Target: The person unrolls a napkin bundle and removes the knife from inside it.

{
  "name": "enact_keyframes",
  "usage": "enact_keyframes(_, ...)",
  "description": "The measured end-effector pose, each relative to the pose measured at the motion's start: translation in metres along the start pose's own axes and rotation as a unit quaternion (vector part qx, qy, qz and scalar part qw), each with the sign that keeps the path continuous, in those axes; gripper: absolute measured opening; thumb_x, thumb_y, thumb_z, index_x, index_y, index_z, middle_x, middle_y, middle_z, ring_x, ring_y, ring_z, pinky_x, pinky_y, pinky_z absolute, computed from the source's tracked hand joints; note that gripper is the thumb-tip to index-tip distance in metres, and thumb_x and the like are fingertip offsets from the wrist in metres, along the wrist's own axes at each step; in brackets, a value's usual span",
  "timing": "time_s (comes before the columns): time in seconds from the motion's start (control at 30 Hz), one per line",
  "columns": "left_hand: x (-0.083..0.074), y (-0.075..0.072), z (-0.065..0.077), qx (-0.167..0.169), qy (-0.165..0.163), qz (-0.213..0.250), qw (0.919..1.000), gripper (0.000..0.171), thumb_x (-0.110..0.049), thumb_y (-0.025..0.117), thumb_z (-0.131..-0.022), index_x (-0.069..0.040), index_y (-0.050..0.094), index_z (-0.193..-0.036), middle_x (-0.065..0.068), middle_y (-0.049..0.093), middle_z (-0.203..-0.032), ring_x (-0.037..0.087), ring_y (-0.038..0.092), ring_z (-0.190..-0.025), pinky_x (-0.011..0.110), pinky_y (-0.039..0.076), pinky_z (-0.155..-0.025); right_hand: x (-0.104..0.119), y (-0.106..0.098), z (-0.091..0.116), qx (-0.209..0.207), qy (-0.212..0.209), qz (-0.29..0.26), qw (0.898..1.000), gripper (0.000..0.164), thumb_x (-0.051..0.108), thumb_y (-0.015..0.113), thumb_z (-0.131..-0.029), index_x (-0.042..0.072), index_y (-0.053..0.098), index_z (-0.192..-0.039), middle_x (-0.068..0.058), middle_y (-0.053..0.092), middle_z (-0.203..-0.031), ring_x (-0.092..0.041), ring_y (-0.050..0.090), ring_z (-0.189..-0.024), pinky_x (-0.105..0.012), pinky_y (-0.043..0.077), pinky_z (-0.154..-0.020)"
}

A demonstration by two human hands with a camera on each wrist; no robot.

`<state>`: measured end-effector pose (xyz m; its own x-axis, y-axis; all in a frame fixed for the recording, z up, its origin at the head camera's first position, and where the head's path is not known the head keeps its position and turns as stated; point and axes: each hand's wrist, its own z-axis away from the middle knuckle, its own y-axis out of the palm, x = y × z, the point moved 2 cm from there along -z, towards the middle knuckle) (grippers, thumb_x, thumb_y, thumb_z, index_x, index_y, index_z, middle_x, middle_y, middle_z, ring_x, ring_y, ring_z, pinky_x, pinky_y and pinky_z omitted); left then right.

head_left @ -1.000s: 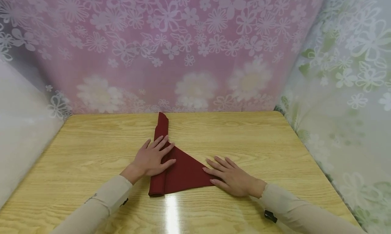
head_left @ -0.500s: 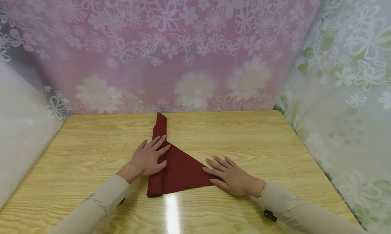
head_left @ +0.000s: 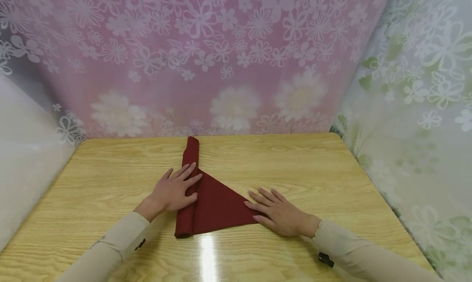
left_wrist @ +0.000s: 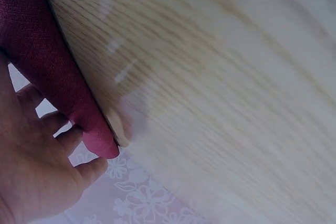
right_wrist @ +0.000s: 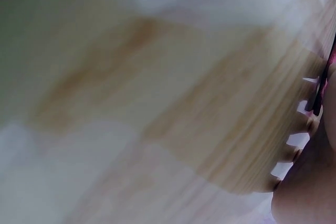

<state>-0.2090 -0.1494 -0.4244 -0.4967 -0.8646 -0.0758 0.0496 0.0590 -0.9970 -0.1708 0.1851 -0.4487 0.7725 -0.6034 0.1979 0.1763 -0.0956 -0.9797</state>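
As we look rightward from a pale sheet (head_left: 26, 159), the left grip (head_left: 171, 191) rests, fingers spread, across the rolled side of a red cloth (head_left: 221, 204) on the bench (head_left: 295, 163), before a pink backdrop (head_left: 236, 73); the right grip (head_left: 282, 214), also spread, hides the cloth's tip; a floral sheet (head_left: 416, 151) stands farther right.

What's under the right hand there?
The narrowing end of the red cloth runs under the right hand, on the wooden table. Its tip is covered by the hand, so where it ends can't be seen.
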Motion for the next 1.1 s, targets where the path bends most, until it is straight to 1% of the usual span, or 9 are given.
enact_keyframes(0.23,0.007,-0.001,0.005,-0.016,0.003,-0.005,0.9998,0.057,-0.044,0.049,-0.095,-0.019,0.044,-0.146,0.01,0.023,-0.156,0.029,0.022,-0.141,0.058,0.019,-0.109,0.001,-0.001,0.0,0.007,0.001,-0.002,1.0,0.049,0.037,0.035,-0.105,0.023,0.031,-0.152,-0.003,0.016,-0.158,-0.029,0.009,-0.144,-0.056,0.009,-0.112)
enact_keyframes(0.43,0.015,-0.003,0.011,-0.031,-0.001,-0.006,0.9995,0.055,-0.041,0.048,-0.096,-0.019,0.044,-0.146,0.009,0.024,-0.156,0.029,0.022,-0.141,0.057,0.018,-0.11,0.001,-0.001,0.0,0.006,0.002,-0.001,1.0,0.049,0.037,0.034,-0.105,0.023,0.031,-0.152,-0.003,0.016,-0.158,-0.029,0.009,-0.144,-0.055,0.009,-0.112)
enact_keyframes(0.53,0.019,-0.004,0.016,-0.033,-0.002,-0.006,0.9994,0.055,-0.039,0.048,-0.096,-0.018,0.043,-0.147,0.01,0.025,-0.155,0.03,0.023,-0.141,0.057,0.018,-0.11,-0.001,0.001,0.0,0.002,0.001,-0.003,1.0,0.049,0.037,0.034,-0.105,0.023,0.032,-0.151,-0.003,0.016,-0.158,-0.03,0.01,-0.144,-0.056,0.01,-0.112)
enact_keyframes(0.77,0.03,-0.004,0.027,-0.031,-0.003,0.011,0.9994,0.055,-0.036,0.047,-0.097,-0.016,0.039,-0.148,0.011,0.025,-0.155,0.032,0.026,-0.139,0.057,0.019,-0.109,0.0,0.0,0.001,0.006,0.003,-0.006,1.0,0.049,0.036,0.035,-0.105,0.022,0.031,-0.152,-0.004,0.016,-0.158,-0.029,0.009,-0.144,-0.055,0.008,-0.112)
enact_keyframes(1.0,0.033,-0.002,0.029,-0.034,0.01,0.012,0.9993,0.055,-0.036,0.046,-0.098,-0.017,0.038,-0.149,0.011,0.025,-0.155,0.033,0.025,-0.14,0.057,0.018,-0.11,-0.001,0.0,0.001,0.005,0.003,-0.004,1.0,0.049,0.037,0.034,-0.105,0.023,0.031,-0.152,-0.003,0.016,-0.158,-0.029,0.009,-0.144,-0.055,0.008,-0.112)
enact_keyframes(1.1,0.035,-0.001,0.031,-0.029,0.007,0.017,0.9994,0.054,-0.037,0.046,-0.098,-0.018,0.039,-0.148,0.011,0.026,-0.155,0.033,0.024,-0.14,0.057,0.017,-0.11,-0.001,0.001,0.0,0.009,0.003,-0.002,1.0,0.049,0.038,0.033,-0.105,0.024,0.03,-0.152,-0.003,0.015,-0.159,-0.029,0.008,-0.144,-0.055,0.008,-0.112)
